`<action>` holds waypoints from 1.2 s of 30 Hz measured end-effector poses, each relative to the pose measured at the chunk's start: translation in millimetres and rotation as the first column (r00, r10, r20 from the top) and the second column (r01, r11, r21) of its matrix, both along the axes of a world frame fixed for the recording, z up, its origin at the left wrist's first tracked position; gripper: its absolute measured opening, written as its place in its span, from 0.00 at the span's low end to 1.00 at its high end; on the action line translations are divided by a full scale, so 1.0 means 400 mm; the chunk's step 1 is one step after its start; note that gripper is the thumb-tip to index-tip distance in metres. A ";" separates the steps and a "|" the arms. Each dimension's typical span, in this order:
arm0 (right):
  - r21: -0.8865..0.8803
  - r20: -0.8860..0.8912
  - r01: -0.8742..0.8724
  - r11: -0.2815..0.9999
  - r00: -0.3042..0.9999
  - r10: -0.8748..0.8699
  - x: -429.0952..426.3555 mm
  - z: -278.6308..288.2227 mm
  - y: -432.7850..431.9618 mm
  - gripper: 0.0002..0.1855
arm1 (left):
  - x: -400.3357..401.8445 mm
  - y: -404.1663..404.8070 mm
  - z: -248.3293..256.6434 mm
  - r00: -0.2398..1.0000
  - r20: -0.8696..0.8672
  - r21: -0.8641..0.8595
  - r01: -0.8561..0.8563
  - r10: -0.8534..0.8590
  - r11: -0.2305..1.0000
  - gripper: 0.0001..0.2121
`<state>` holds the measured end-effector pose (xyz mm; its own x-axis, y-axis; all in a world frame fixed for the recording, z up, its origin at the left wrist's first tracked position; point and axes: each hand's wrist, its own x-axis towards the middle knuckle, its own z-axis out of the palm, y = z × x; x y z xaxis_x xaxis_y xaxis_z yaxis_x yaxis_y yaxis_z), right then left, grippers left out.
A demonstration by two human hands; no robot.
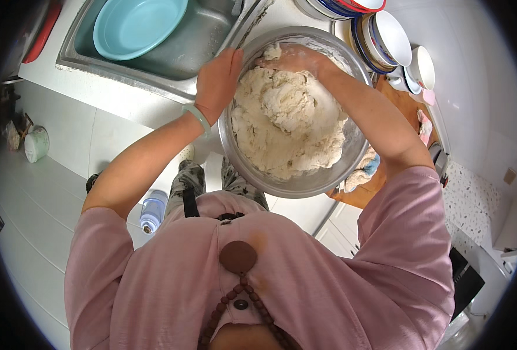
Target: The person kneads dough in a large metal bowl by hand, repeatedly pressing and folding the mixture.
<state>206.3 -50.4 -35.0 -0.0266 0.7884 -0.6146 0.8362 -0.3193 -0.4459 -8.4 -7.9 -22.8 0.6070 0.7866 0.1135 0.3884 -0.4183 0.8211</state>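
A big round metal bowl stands in front of me, its near side jutting past the counter edge. Shaggy, pale dough fills most of it, with a rough lump raised in the middle. My left hand grips the bowl's left rim; a pale green bangle circles that wrist. Inside the far side of the bowl, my right hand has its floury fingers curled at the dough's far edge. A small piece of dough sticks up by those fingers, whose tips are partly hidden.
Left of the bowl, a steel sink holds a turquoise basin. Stacked enamel bowls and a white mug stand at the right. A cloth lies on a wooden board beside the bowl. A bluish plastic bottle is down by my legs.
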 end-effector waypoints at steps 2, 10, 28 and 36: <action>-0.097 0.100 -0.018 0.995 0.995 0.028 -0.088 0.133 0.006 0.41 | 0.000 0.007 0.001 1.000 0.020 0.025 -0.017 0.017 1.000 0.14; 0.146 0.280 -0.031 0.989 0.960 -0.011 -0.171 0.177 -0.200 0.31 | 0.030 0.003 0.002 1.000 -0.023 0.102 0.015 -0.013 0.995 0.15; -0.042 0.572 0.133 0.990 0.816 -0.086 -0.243 0.011 -0.285 0.24 | 0.026 0.012 0.008 0.995 0.095 -0.163 0.035 -0.020 0.986 0.14; 0.431 0.335 0.112 0.895 0.901 -0.275 -0.154 -0.043 -0.216 0.24 | 0.035 0.006 0.014 0.994 0.106 -0.196 0.013 0.008 0.981 0.14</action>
<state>144.7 -136.9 -52.1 0.3217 0.9288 -0.1838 0.9043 -0.3590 -0.2312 5.5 -5.5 -17.3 0.6014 0.7987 0.0212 0.2941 -0.2460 0.9236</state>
